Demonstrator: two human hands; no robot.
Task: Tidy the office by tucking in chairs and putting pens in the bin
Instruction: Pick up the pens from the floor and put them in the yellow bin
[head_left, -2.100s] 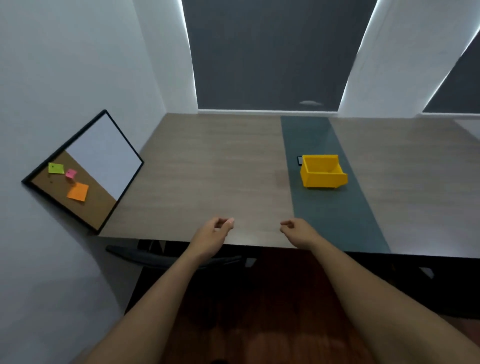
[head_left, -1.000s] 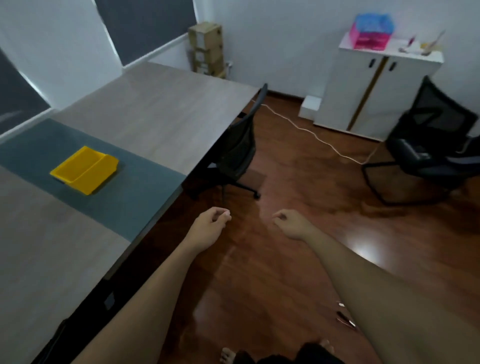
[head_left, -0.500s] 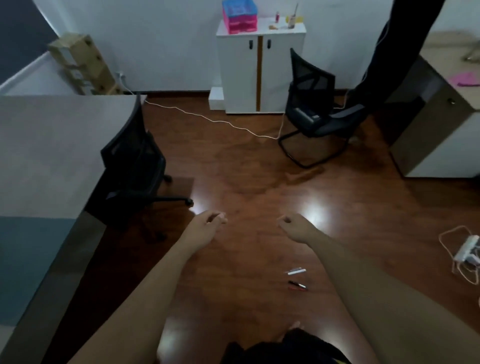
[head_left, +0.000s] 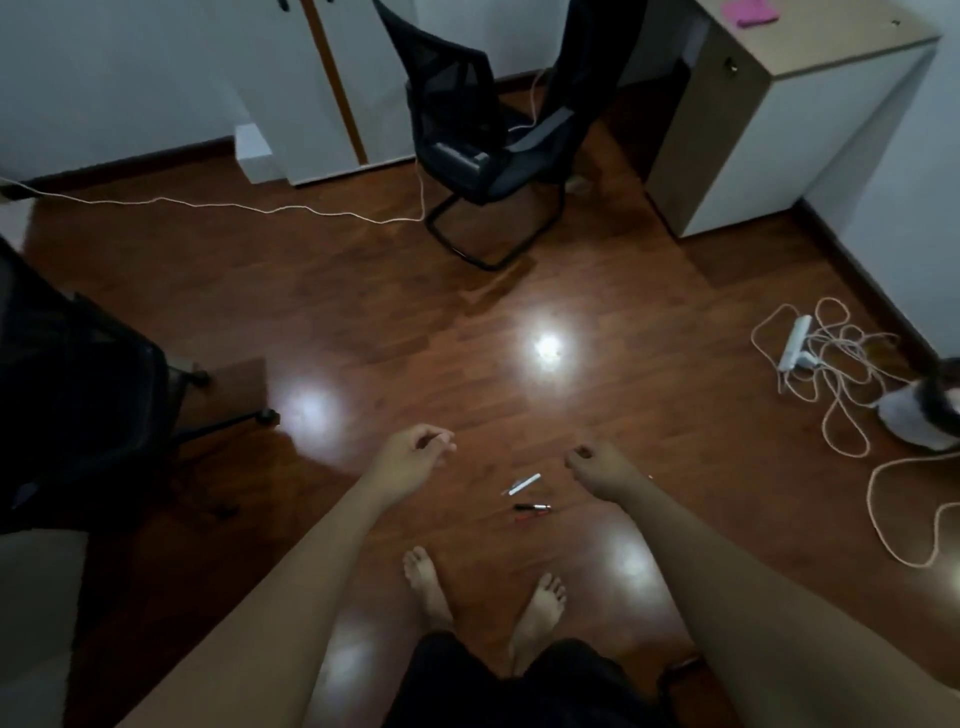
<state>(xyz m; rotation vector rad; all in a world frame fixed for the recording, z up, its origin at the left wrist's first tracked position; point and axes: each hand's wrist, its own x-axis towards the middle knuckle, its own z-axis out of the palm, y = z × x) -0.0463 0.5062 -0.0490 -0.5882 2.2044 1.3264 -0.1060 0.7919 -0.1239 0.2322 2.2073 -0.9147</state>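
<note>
Head view: left hand (head_left: 413, 457) and right hand (head_left: 597, 467) loosely curled, holding nothing, above white pen (head_left: 522, 484) and dark pen (head_left: 531, 507) on open floor (head_left: 363, 291); chair (head_left: 483, 150) ahead, another chair (head_left: 78, 415) left.

Glossy wood floor (head_left: 597, 270): white pen (head_left: 521, 484) beside black-red pen (head_left: 531, 508) at center; power strip (head_left: 795, 343) with tangled cord at 3 o'clock.

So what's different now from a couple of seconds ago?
The view swung from the desk and yellow bin to the floor. Two pens, white and dark, now lie between the left hand and right hand. Both hands remain loosely curled and empty.
</note>
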